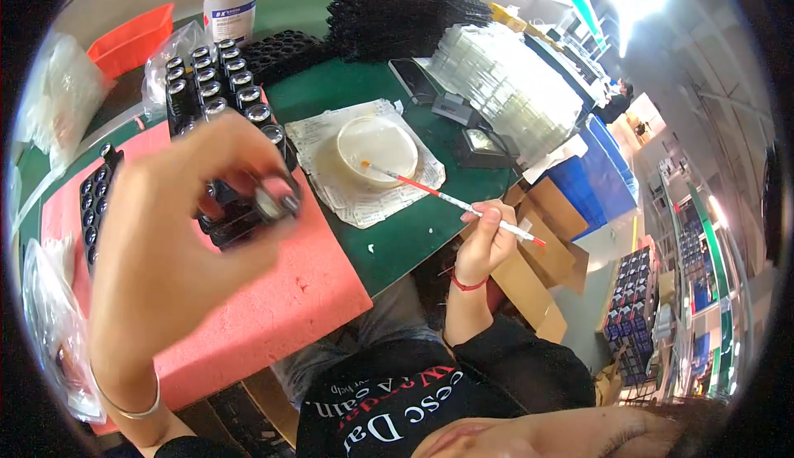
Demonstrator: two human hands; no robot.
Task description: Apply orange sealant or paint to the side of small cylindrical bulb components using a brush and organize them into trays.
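Raised over the pink foam mat (322, 280), my left hand (161, 234) pinches a small black cylindrical part with a shiny round end (277, 200). Motion blurs it slightly. Rows of similar black cylinders (236, 65) stand in a black tray behind that hand, which partly covers them. My right hand (486, 239) is closed round a thin brush (434, 193) with a red and white handle. The brush's orange-brown tip rests at the inside of a round, shallow dish (413, 148) with pale contents. Under the dish lies a stack of printed paper (318, 148).
A metal can (230, 15), stacked black trays (389, 11) and stacked clear trays (513, 86) line the back of the green table (397, 247). An orange bin (132, 40) and plastic bags (58, 94) are at left. Open cardboard boxes (538, 292) stand at right.
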